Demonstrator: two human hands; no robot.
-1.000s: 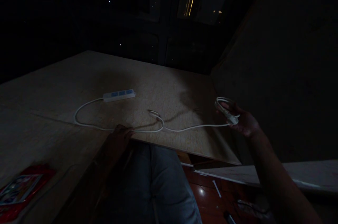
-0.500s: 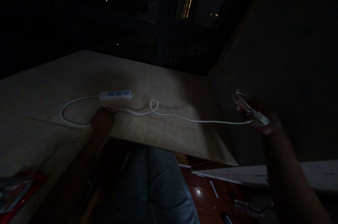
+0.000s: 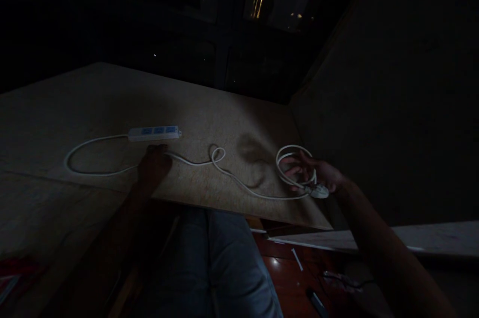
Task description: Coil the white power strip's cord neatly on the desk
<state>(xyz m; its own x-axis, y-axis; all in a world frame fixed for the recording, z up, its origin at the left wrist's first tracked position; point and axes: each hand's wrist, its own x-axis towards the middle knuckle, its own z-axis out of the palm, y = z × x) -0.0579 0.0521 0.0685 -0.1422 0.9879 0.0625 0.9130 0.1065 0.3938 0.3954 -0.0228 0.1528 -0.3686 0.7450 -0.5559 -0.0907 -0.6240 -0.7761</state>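
Observation:
A white power strip [image 3: 154,133] with blue socket faces lies on the table at the left. Its white cord [image 3: 258,194] runs from the strip's left end in a wide curve, passes under my left hand [image 3: 154,167], and makes a small loop mid-table. My left hand is closed on the cord just in front of the strip. Over the table's right end, my right hand [image 3: 312,170] holds several coils of the cord, fingers reaching through them. The white plug [image 3: 319,191] hangs at the palm beside the coils.
The pale tabletop [image 3: 209,108] meets a dark wall [image 3: 392,108] on the right and windows behind. My legs [image 3: 232,263] are under its front edge. A red item [image 3: 20,268] lies at the lower left. Small objects lie on the reddish floor [image 3: 277,278].
My right hand has moved left and inward with the coils and plug, so the cord between the hands has slackened into a bend. My left hand stays on the cord, slightly further right.

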